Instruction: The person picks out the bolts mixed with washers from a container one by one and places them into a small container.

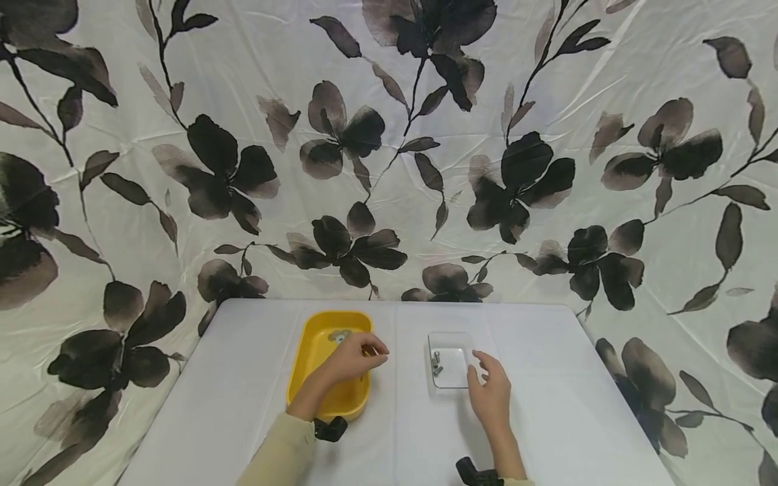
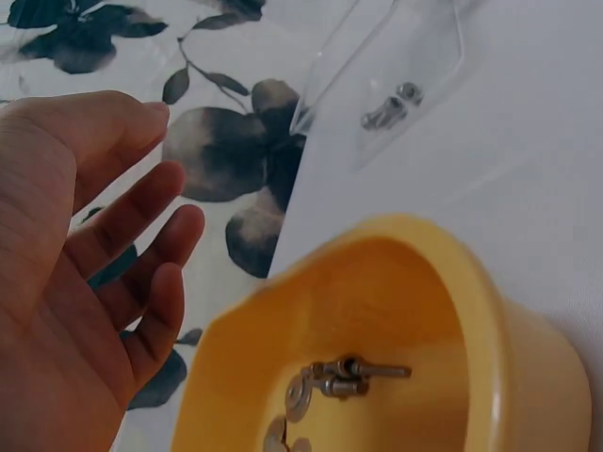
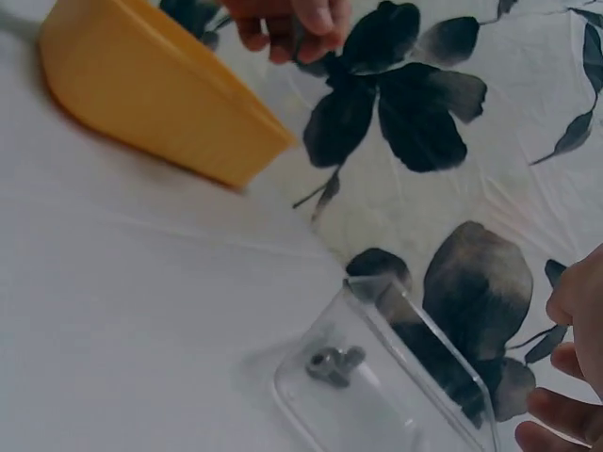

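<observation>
Over the right side of the yellow tray [image 1: 298, 368], my left hand [image 1: 352, 356] hovers with loosely bent fingers. Nothing shows between those fingers [image 2: 170, 240] in the left wrist view. Inside the tray lie small metal bolts [image 2: 349, 377] and round washers [image 2: 298, 397]. My right hand [image 1: 491, 393] hangs beside the right wall of a clear plastic box [image 1: 451, 387], its fingers relaxed and apart, with no object in them. A few small metal fasteners [image 1: 436, 364] lie at the left side of that box; in the right wrist view these fasteners [image 3: 334, 365] sit bunched together.
Both containers stand on a table with a white cloth [image 1: 401, 432], the yellow one left and the clear one right of the middle. Behind the table hangs a floral curtain [image 1: 425, 202]. Each wrist wears a black strap-on camera [image 1: 331, 428].
</observation>
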A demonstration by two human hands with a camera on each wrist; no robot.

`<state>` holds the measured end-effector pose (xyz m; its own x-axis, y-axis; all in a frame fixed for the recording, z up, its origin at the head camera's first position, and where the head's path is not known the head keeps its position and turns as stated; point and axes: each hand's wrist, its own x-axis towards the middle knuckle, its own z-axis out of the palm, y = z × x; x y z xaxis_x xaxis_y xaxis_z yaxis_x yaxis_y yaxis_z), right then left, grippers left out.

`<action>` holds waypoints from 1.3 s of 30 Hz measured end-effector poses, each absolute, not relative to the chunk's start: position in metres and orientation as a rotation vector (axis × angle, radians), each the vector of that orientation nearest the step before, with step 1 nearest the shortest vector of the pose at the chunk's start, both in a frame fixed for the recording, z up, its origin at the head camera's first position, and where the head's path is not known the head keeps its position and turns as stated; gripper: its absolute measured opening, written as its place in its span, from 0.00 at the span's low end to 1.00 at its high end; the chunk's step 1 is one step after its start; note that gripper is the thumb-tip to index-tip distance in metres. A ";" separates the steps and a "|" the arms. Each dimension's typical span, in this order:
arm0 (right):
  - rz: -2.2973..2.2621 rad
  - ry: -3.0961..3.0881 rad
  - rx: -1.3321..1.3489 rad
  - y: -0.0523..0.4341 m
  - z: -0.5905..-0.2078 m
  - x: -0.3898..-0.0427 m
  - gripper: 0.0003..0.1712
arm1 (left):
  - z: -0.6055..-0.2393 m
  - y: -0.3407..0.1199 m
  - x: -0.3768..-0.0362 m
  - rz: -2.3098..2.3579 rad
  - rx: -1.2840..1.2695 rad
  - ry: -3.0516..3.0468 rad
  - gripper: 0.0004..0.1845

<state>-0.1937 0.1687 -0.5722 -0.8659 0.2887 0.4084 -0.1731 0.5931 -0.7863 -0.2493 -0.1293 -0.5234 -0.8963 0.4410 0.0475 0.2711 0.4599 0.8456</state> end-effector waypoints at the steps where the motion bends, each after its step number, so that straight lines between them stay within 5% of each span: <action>1: 1.226 -2.314 -0.083 0.167 -0.570 -0.193 0.17 | -0.524 -0.131 -0.249 1.419 0.632 2.531 0.06; 16: 1.381 -2.302 0.067 0.124 -0.548 -0.194 0.14 | -0.535 -0.160 -0.251 1.432 0.665 2.652 0.04; 39: 1.422 -2.408 0.287 0.071 -0.546 -0.195 0.13 | -0.545 -0.183 -0.244 1.416 0.246 2.653 0.05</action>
